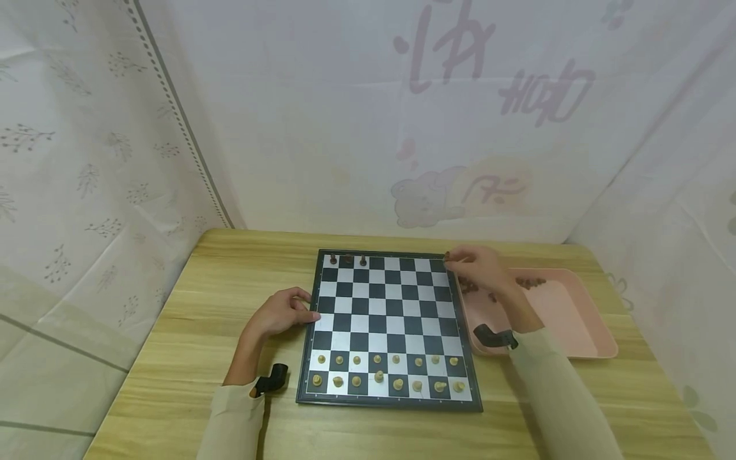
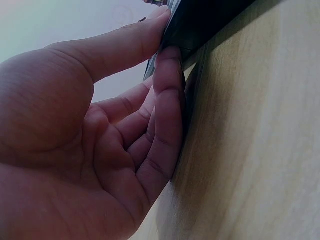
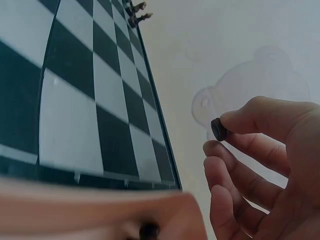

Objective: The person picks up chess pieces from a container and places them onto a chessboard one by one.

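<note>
Chess piece (image 3: 218, 129), type unclear, is pinched in the right hand (image 1: 482, 268).

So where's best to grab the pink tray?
Probably by the tray rim, coming from the right: that raised edge looks free, while the board crowds its left side, where the right hand reaches over.

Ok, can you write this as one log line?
left hand: holds chessboard edge; right hand: pinches dark piece; pale pieces: two near rows; other dark pieces: far row, pink tray
</note>
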